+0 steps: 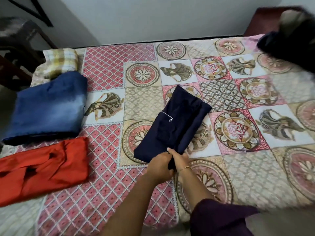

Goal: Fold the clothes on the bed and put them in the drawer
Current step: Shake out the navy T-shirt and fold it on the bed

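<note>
A folded navy garment [172, 123] lies slanted in the middle of the patterned bedspread [247, 176]. My left hand [160, 165] and my right hand [180, 160] meet at its near end, and both grip the dark cloth there between curled fingers. On the left of the bed sit a folded blue denim piece [46, 108] and a folded red garment [42, 167]. A folded yellow checked cloth [60, 61] lies behind the denim. At the far right corner a dark heap of clothes [293, 48] is blurred.
A dark wooden chair [18, 53] stands left of the bed. A white wall [153, 17] runs behind it, and a maroon piece of furniture [269, 19] sits at the back right. No drawer is in view.
</note>
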Tool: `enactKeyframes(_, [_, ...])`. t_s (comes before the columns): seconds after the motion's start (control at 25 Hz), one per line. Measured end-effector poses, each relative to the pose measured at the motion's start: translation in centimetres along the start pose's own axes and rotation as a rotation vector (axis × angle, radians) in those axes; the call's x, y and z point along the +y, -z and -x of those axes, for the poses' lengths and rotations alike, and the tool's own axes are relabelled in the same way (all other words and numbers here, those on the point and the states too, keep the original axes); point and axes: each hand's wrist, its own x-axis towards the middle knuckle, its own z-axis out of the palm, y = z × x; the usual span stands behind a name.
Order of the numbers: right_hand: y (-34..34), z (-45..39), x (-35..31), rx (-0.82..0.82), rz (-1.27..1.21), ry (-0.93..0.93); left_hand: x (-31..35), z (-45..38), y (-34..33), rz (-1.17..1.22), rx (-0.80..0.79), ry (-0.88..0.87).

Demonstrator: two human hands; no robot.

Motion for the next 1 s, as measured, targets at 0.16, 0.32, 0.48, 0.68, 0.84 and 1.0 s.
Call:
enactKeyframes(0.16, [5.0, 0.6, -0.3, 0.102, 0.230, 0.034, 3.2, 0.3, -2.2, 0.154, -0.160, -0.048])
enactKeyframes(0.32, [12.3, 0.4, -1.6, 0.251, 0.495, 0.114, 7.8, -0.5, -3.0, 0.491, -0.179, -0.020])
enactKeyframes(0.48, [19.3, -0.8, -2.5, 0.405, 0.499, 0.153, 9.3, -4.8, -1.7, 0.287, 0.185, 0.004])
enactKeyframes(0.68, [25.0, -2.6, -4.1, 0.574, 0.513, 0.218, 9.3, -11.2, 1.0, -0.113, 0.324, -0.089])
enactKeyframes(0.84, [28.5, -4.1, -5.5, 0.645, 0.508, 0.258, 7.3, -16.5, 2.0, -0.338, 0.303, -0.184])
enactKeyframes(1.0, [29.9, -5.0, -4.6, 0.520, 0.716, 0.394, 7.0, -20.3, 1.7, -0.367, 0.135, -0.406])
